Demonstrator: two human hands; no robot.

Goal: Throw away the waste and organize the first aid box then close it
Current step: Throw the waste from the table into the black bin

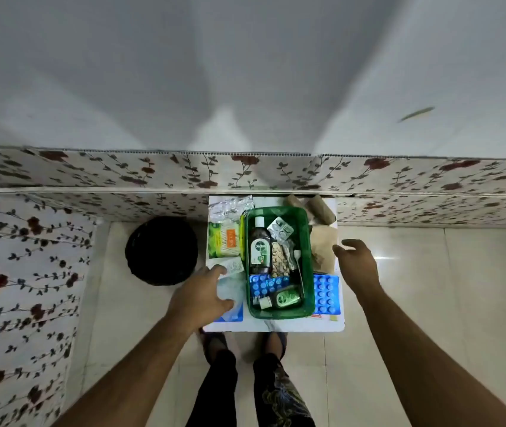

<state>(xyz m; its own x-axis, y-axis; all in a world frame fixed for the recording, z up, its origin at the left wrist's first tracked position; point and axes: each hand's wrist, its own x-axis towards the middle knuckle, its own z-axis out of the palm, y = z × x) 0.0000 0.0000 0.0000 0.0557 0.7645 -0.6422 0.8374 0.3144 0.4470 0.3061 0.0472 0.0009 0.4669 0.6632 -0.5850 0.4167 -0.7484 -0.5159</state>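
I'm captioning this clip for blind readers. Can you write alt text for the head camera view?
Seen from above, a green plastic first aid box of bottles and pill strips sits open on a small white table. The left hand reaches for white paper beside it, the right hand hovers open, and a round black bin stands left.

A translucent green plastic box (302, 229) is seen on a smooth white marbled counter (273, 325). Glossy foil shows on the blue blister packs (325, 294); the floor tiles (430, 272) are polished, the bandage rolls (319, 209) matt.
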